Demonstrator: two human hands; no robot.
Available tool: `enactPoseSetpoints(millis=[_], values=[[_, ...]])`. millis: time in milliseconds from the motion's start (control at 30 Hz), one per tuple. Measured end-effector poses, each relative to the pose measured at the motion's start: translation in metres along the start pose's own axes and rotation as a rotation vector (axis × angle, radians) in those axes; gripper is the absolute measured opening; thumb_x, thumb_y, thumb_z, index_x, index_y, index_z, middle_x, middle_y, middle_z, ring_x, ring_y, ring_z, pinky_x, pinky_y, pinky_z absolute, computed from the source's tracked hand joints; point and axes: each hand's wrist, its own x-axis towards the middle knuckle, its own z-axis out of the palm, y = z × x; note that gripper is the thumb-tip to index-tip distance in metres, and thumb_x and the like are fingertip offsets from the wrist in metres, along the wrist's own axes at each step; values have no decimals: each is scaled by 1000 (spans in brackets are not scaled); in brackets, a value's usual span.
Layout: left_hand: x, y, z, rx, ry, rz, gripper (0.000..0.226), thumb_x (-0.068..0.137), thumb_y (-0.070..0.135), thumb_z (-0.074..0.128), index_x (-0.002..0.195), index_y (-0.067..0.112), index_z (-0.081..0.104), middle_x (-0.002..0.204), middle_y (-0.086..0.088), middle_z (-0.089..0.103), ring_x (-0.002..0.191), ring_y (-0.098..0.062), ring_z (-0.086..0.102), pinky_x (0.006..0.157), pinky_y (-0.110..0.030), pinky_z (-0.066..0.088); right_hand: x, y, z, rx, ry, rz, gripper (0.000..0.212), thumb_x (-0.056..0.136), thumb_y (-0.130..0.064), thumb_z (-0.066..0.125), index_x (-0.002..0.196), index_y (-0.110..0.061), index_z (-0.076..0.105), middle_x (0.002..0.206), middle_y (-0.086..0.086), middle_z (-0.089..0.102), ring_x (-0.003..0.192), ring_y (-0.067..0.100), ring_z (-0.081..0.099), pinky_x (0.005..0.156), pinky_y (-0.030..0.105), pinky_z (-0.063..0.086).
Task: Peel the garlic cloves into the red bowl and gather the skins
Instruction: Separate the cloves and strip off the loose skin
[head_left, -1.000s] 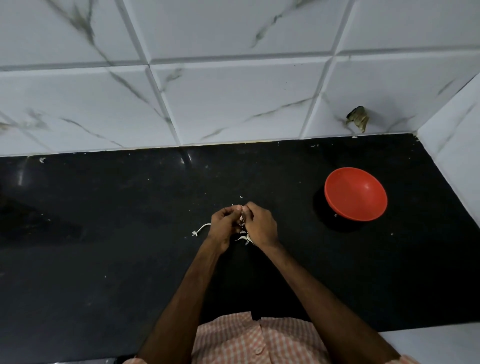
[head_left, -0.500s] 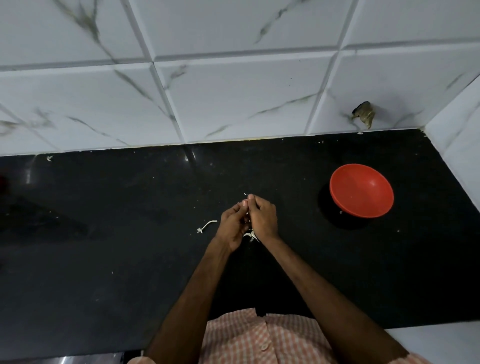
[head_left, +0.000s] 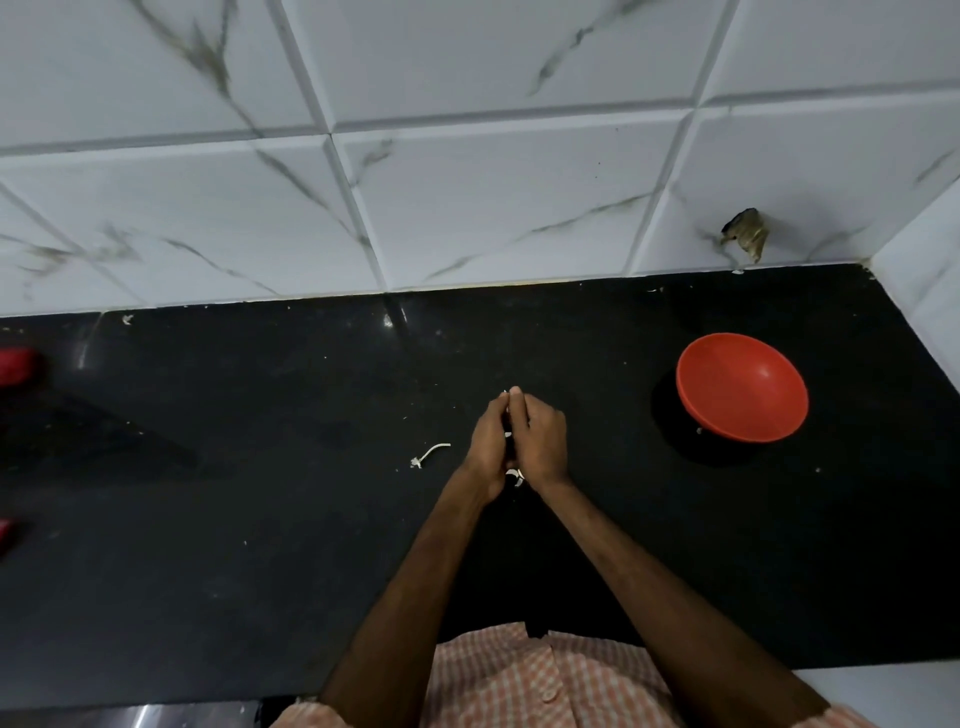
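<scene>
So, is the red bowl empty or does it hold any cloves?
Empty: the red bowl shows plain red all over its inside, with no cloves in it. It stands upright on the black counter.

Red bowl (head_left: 743, 387); black countertop (head_left: 260, 545); white grey-veined tiles (head_left: 493, 208); peach-white checked shirt (head_left: 519, 680); white skins (head_left: 431, 453).

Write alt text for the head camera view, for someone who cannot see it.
A person's left hand and right hand meet over a black counter, pinching a barely visible garlic clove between them. White skin scraps lie beside the hands; a red bowl stands apart to the right.
</scene>
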Motion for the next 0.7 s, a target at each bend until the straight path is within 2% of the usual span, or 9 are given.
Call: enactPoseSetpoints(millis=[67,167,233,367,433,500,567,633,700], values=[[0,0,1,17,5,-13,52,107,43,30,84,15,68,73,0,71,64,-9,68,51,-21,49,2,0,-2,-67,-25,-55,42,108,-32,42,79,-12,65,64,-3,62,59,13,62,55,38,53],[0,0,-1,78,46,49,51,108,40,32,78,15,66,65,3,67,60,-10,63,48,-21,44,3,0,-7,-216,-16,-188,38,108,-32,40,77,-19,59,61,-14,52,53,2,53,52,24,40],[3,-5,-5,111,55,112,47,108,36,33,81,13,64,67,1,64,62,-11,60,51,-24,45,3,4,-8,-275,0,-244,39,109,-31,41,76,-17,58,60,-12,51,51,4,50,51,24,38],[5,-14,-10,168,8,256,35,108,20,35,87,8,59,71,2,60,64,-8,56,56,-23,46,5,8,-8,-243,34,-178,41,108,-30,43,72,-16,56,57,-8,51,47,6,49,46,23,37],[4,-14,-11,170,-23,269,35,109,16,33,86,9,60,68,7,63,62,-3,58,56,-19,46,5,8,-8,-180,14,-127,41,107,-31,44,74,-13,59,59,-4,55,49,9,53,47,28,44],[3,-13,-10,159,-45,257,37,109,16,32,89,9,62,68,7,65,61,-4,60,53,-16,47,6,10,-9,-3,-37,7,41,107,-31,45,77,-10,64,66,2,63,59,14,61,58,36,52],[10,-17,-16,167,1,232,38,107,17,36,79,14,62,64,6,62,59,-9,56,50,-18,44,9,9,-12,159,-90,151,43,106,-33,46,76,-9,65,70,6,63,66,16,61,67,40,52],[24,-24,-28,268,108,242,39,103,18,41,66,19,55,59,8,53,58,-13,45,51,-25,38,13,12,-18,128,-137,159,42,106,-35,48,75,-11,64,69,4,62,66,13,59,69,39,50],[35,-32,-44,527,205,293,35,101,18,44,66,18,52,62,4,52,61,-14,44,59,-32,36,18,21,-24,-87,-217,67,34,104,-35,53,79,-15,67,77,-3,68,71,9,63,71,35,53]])
